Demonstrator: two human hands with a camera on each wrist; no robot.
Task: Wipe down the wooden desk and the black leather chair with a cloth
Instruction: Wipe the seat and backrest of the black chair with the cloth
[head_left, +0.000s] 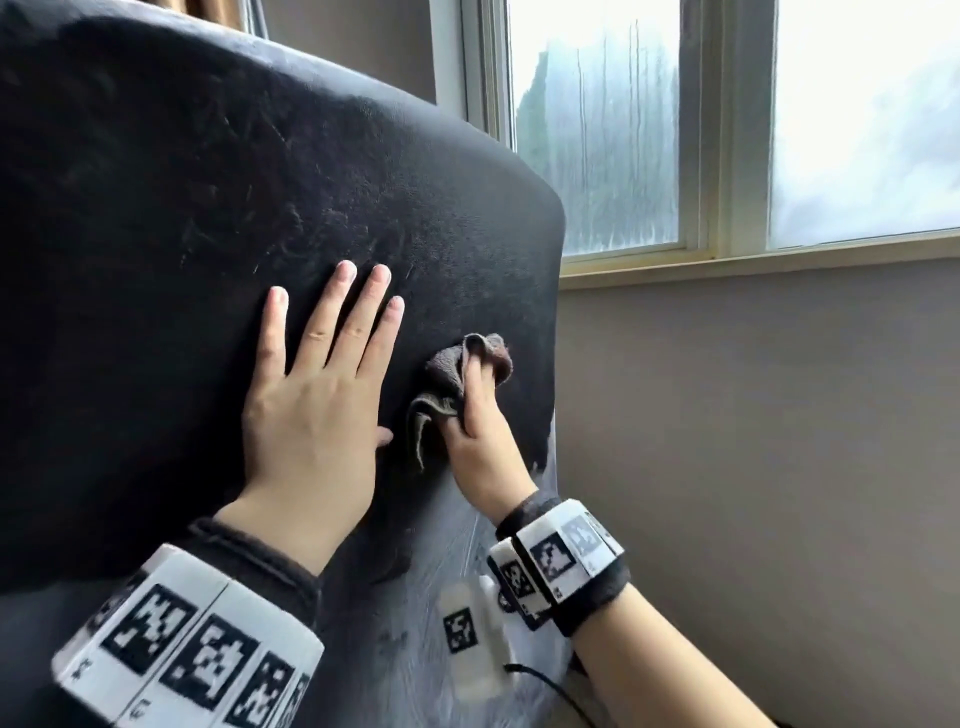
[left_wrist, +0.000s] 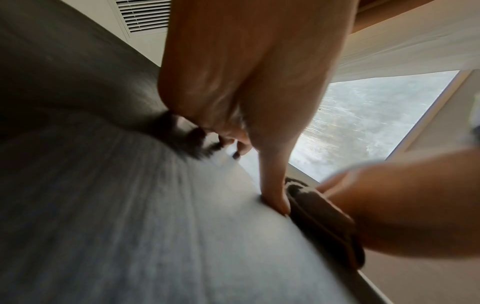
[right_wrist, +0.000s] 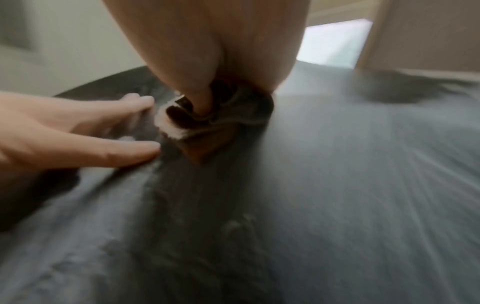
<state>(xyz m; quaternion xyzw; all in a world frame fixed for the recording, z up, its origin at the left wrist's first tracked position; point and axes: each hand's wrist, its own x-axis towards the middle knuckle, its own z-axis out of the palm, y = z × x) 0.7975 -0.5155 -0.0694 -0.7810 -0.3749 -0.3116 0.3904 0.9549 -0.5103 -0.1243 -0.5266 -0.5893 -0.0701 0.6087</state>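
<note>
Black leather chair back (head_left: 182, 218) – greyish streaks low down; bunched grey-brown terry cloth (head_left: 447, 384); white wristbands (head_left: 558, 558) carrying black square codes

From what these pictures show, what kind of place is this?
Probably a room in a home or a small office. A black leather chair stands beside a window with fogged glass and a pale frame, above a plain beige wall. A ceiling vent shows too.

Fogged window (head_left: 727, 130) — pale sill (head_left: 753, 262), grey wall (head_left: 753, 441) below.
</note>
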